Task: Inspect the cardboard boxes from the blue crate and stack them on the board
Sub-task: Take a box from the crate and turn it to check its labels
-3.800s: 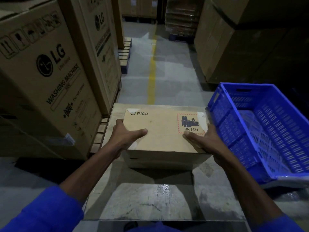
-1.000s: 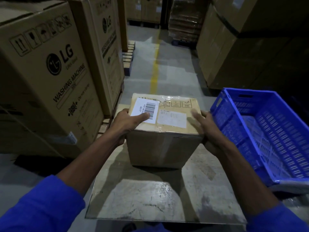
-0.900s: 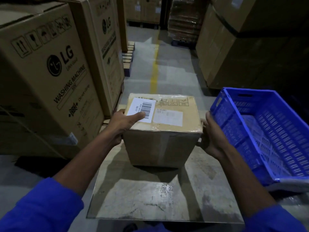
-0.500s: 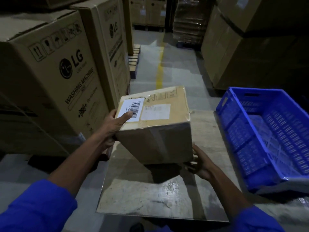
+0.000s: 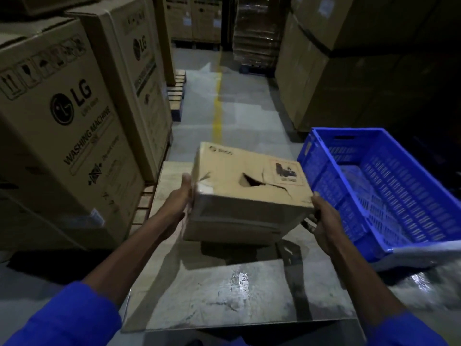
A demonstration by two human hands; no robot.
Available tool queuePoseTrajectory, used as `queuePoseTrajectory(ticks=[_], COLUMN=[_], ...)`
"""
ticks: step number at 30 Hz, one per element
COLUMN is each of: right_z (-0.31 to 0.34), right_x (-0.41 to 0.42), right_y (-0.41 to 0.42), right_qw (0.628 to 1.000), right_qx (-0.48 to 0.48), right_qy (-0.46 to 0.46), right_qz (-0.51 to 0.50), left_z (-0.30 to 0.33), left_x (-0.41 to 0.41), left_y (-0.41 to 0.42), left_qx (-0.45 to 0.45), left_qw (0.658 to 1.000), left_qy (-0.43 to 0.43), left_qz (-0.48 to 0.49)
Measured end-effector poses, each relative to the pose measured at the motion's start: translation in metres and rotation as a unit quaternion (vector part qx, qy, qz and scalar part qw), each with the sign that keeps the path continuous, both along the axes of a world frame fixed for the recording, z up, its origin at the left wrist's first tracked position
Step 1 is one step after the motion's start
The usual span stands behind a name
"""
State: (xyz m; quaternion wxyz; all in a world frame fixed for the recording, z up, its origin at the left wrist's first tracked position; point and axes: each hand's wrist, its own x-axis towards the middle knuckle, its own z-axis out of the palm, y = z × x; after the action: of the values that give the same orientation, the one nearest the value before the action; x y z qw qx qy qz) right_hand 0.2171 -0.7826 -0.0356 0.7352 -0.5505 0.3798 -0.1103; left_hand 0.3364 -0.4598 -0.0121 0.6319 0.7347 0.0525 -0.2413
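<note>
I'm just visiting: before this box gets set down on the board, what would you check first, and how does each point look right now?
1. Both hands holding: ok. The left hand grips one end of the cardboard box, the right hand the other.
2. Box undamaged: not ok. Its upper face has a torn hole with cracks running from it.
3. Box level: not ok, it is tilted.
4. Free spot on the board: ok, bare surface lies below the box.
5. Blue crate clear of the path: ok, it sits off to the right.
6. Contents intact: cannot tell.
</note>
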Motion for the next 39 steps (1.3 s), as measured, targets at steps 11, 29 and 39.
queuePoseTrajectory(ticks=[11,29,39], right_z=[-0.005,0.013,0.053], right_x=[0.011,0.026,0.033], right_y=[0.018,0.045,0.040], right_qw=[0.993,0.993,0.984], right_qx=[-0.044,0.107,-0.053], right_qy=[0.069,-0.013,-0.026], right_qz=[0.087,0.057,0.165], left_z=[-0.024,-0.034,-0.006], left_x=[0.005,-0.003,-0.010], left_y=[0.017,0.069,0.011], left_qx=[0.027,0.134,-0.107], left_qw=[0.999,0.985,0.990], left_qy=[0.025,-0.107,0.059], left_qz=[0.034,-0.017,0.072])
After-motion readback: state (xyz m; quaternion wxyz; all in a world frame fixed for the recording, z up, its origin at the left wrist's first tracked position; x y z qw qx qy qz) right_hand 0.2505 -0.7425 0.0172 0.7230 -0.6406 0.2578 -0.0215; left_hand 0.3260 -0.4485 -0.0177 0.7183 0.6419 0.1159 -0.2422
